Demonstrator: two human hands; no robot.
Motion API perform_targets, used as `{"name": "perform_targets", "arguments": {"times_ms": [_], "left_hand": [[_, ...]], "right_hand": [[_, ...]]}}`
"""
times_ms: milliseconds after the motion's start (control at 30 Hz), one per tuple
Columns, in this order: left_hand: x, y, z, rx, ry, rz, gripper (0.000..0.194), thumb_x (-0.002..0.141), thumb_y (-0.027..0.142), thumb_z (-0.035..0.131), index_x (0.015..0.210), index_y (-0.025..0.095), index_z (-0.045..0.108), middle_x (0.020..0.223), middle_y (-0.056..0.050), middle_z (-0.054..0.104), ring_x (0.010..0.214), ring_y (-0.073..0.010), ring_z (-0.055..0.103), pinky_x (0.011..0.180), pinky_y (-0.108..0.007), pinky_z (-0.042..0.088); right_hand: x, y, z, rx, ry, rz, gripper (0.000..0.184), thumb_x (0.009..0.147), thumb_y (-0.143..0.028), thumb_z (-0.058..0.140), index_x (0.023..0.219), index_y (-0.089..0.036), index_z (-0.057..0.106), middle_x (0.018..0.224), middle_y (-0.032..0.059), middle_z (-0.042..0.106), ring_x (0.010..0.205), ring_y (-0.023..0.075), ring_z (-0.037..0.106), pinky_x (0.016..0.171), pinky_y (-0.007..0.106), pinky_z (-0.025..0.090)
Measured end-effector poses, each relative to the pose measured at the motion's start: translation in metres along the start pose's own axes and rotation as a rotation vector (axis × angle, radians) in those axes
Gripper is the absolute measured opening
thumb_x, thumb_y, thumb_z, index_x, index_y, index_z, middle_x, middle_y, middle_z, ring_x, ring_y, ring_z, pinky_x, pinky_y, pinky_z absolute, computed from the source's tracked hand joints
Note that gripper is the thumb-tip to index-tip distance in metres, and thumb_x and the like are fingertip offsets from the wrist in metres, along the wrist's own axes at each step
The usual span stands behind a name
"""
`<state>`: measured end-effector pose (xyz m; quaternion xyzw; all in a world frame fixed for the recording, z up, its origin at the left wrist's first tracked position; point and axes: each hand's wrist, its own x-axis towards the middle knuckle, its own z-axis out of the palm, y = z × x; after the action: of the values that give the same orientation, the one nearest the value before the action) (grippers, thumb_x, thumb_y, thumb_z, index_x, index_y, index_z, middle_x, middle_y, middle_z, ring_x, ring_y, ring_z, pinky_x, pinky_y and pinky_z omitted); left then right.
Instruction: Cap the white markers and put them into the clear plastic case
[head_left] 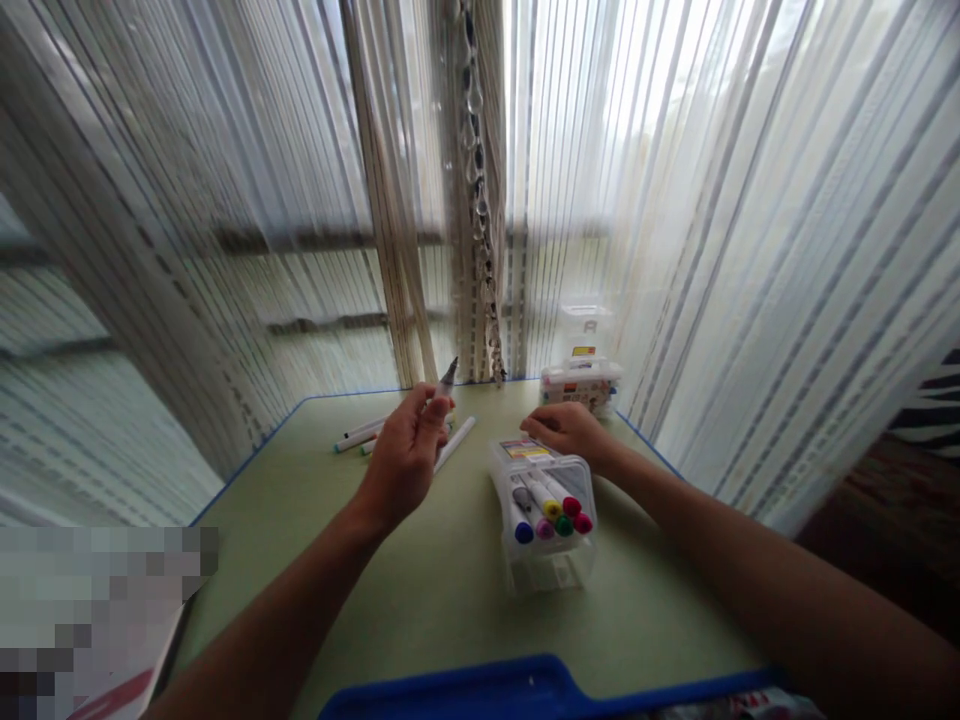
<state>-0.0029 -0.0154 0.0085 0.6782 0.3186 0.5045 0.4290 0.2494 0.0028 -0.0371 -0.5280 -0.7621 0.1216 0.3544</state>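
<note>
My left hand (pixel 405 450) is closed around a marker (pixel 448 380), whose dark tip points up and away from me. Its fingers hide the lower part of the barrel. My right hand (pixel 566 432) is just behind a clear plastic marker box (pixel 499 480), fingers curled together; whatever they may hold is hidden. Several white markers with coloured ends (pixel 555 510), among them blue, yellow, green and red, lie inside that box, facing me. Beside and behind my left hand, several loose markers (pixel 358 437) rest on the green table (pixel 420 590). One white marker (pixel 457 440) lies apart, right of that hand.
A second clear box with a handle (pixel 581 385) stands at the far right of the table, its lid raised. String curtains (pixel 300 200) with a beaded strand hang behind the table. A blue raised edge (pixel 450 690) runs along the front. A blurred-out object lies at lower left.
</note>
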Motion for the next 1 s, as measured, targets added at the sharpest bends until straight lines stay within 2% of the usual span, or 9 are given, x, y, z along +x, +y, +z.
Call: {"name": "perform_targets", "arguments": {"times_ms": [200, 367, 467, 533, 600, 700, 767, 933, 1000], "left_hand": [[0.002, 0.009, -0.002, -0.55, -0.109, -0.31, 0.031, 0.095, 0.05, 0.049, 0.088, 0.02, 0.054, 0.056, 0.009, 0.031, 0.038, -0.0041, 0.018, 0.033, -0.013, 0.015], [0.008, 0.009, -0.006, -0.787, -0.091, -0.354, 0.023, 0.09, 0.017, 0.046, 0.104, 0.01, 0.063, 0.068, 0.0, 0.052, 0.047, -0.0083, 0.044, 0.041, -0.019, 0.037], [0.009, 0.007, -0.005, -0.779, -0.061, -0.292, 0.027, 0.086, 0.009, 0.052, 0.111, 0.007, 0.064, 0.082, -0.007, 0.062, 0.059, -0.0104, 0.055, 0.053, -0.023, 0.049], [0.007, 0.006, -0.003, -0.738, -0.069, -0.257, 0.028, 0.088, 0.014, 0.058, 0.115, 0.012, 0.063, 0.085, -0.006, 0.064, 0.061, -0.012, 0.058, 0.055, -0.025, 0.051], [0.005, 0.005, -0.002, -0.696, -0.083, -0.237, 0.03, 0.089, 0.024, 0.065, 0.119, 0.02, 0.062, 0.08, -0.002, 0.062, 0.054, -0.0107, 0.054, 0.046, -0.023, 0.046], [0.004, 0.001, 0.0, -0.626, -0.096, -0.245, 0.03, 0.086, 0.034, 0.07, 0.115, 0.024, 0.066, 0.071, 0.003, 0.056, 0.043, -0.0038, 0.036, 0.039, -0.015, 0.025], [0.004, -0.001, 0.003, -0.588, -0.094, -0.243, 0.028, 0.086, 0.033, 0.071, 0.111, 0.021, 0.07, 0.07, 0.002, 0.056, 0.045, -0.0024, 0.032, 0.041, -0.015, 0.023], [0.004, -0.002, 0.013, -0.531, -0.091, -0.195, 0.029, 0.081, 0.022, 0.071, 0.109, 0.014, 0.075, 0.085, -0.008, 0.068, 0.059, -0.0062, 0.045, 0.054, -0.019, 0.035], [0.003, -0.002, 0.016, -0.418, -0.072, -0.132, 0.029, 0.081, 0.024, 0.071, 0.108, 0.013, 0.076, 0.083, -0.007, 0.068, 0.061, -0.0077, 0.047, 0.056, -0.021, 0.036]], "right_hand": [[0.0, 0.001, 0.0, 0.036, 0.014, -0.006, 0.034, 0.088, -0.035, 0.054, 0.07, -0.013, 0.072, 0.058, 0.0035, 0.065, 0.05, 0.0117, 0.051, 0.05, 0.024, 0.031], [-0.002, -0.002, -0.002, 0.098, 0.054, 0.016, 0.034, 0.088, -0.035, 0.054, 0.067, -0.015, 0.07, 0.054, 0.0039, 0.065, 0.046, 0.0124, 0.054, 0.046, 0.023, 0.035], [-0.002, -0.008, -0.003, 0.181, 0.111, 0.041, 0.035, 0.088, -0.039, 0.056, 0.067, -0.015, 0.069, 0.059, 0.0057, 0.068, 0.046, 0.013, 0.057, 0.045, 0.023, 0.039], [-0.002, -0.013, -0.005, 0.243, 0.175, 0.042, 0.037, 0.088, -0.044, 0.057, 0.071, -0.015, 0.07, 0.062, 0.0063, 0.069, 0.046, 0.0128, 0.057, 0.045, 0.024, 0.041], [-0.001, -0.018, -0.008, 0.326, 0.235, 0.045, 0.041, 0.088, -0.05, 0.058, 0.075, -0.014, 0.071, 0.064, 0.0063, 0.069, 0.046, 0.0119, 0.056, 0.044, 0.023, 0.041], [0.0, -0.026, -0.012, 0.48, 0.267, 0.082, 0.045, 0.084, -0.057, 0.064, 0.076, -0.013, 0.072, 0.064, 0.0054, 0.067, 0.045, 0.0104, 0.053, 0.042, 0.023, 0.039], [-0.001, -0.031, -0.015, 0.612, 0.258, 0.122, 0.044, 0.08, -0.057, 0.069, 0.079, -0.013, 0.072, 0.063, 0.0034, 0.064, 0.045, 0.0091, 0.051, 0.041, 0.022, 0.037], [-0.005, -0.042, -0.021, 0.986, 0.131, 0.123, 0.042, 0.074, -0.047, 0.08, 0.101, -0.016, 0.072, 0.06, -0.0024, 0.058, 0.045, 0.0062, 0.043, 0.041, 0.019, 0.03], [-0.006, -0.044, -0.021, 1.047, 0.099, 0.113, 0.042, 0.069, -0.043, 0.085, 0.099, -0.017, 0.072, 0.058, -0.0039, 0.055, 0.045, 0.0059, 0.042, 0.041, 0.019, 0.028]]}}
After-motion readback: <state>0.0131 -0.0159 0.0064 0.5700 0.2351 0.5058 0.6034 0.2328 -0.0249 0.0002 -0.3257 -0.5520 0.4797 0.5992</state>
